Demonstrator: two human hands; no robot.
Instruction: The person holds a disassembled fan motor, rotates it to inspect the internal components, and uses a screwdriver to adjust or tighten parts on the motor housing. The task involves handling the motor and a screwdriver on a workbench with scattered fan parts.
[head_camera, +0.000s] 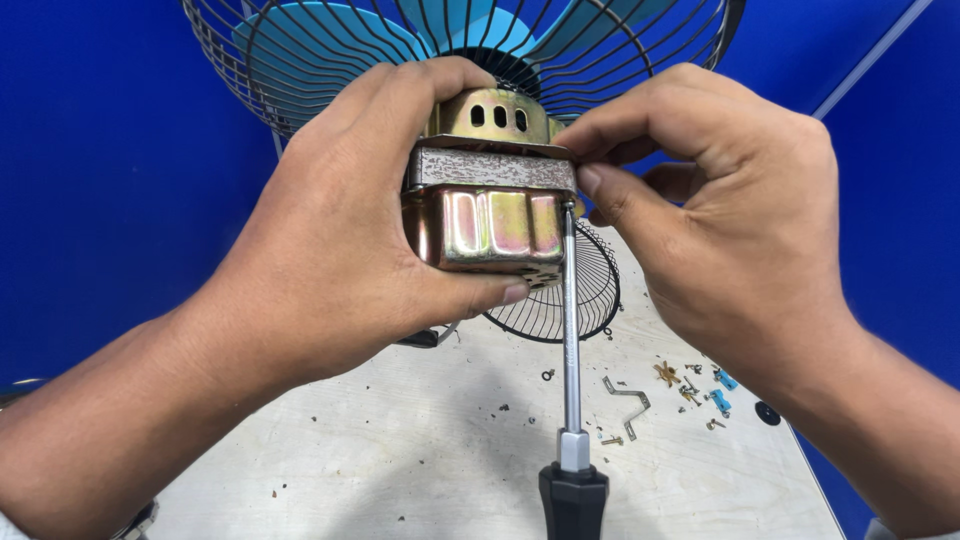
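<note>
Gripping the fan motor (490, 215) from the left, the left hand (330, 250) wraps its fingers over the top and sets its thumb under the brassy, iridescent housing, holding it up in the middle of the view. A dull grey band of stacked metal runs across the motor between its slotted upper cap and lower shell. The right hand (720, 220) pinches the band's right corner with thumb and fingers clenched on the motor's edge. A screwdriver (571, 340) stands almost upright just below that corner, its tip touching the motor there, its black handle at the bottom edge of the view; what holds it up cannot be seen. Behind the motor sit blue fan blades (300, 40) inside a wire guard (230, 50). Below, on the pale wooden worktop (400, 450), lies a second wire grille (580, 290), with small screws and clips (690, 385) scattered to its right.
</note>
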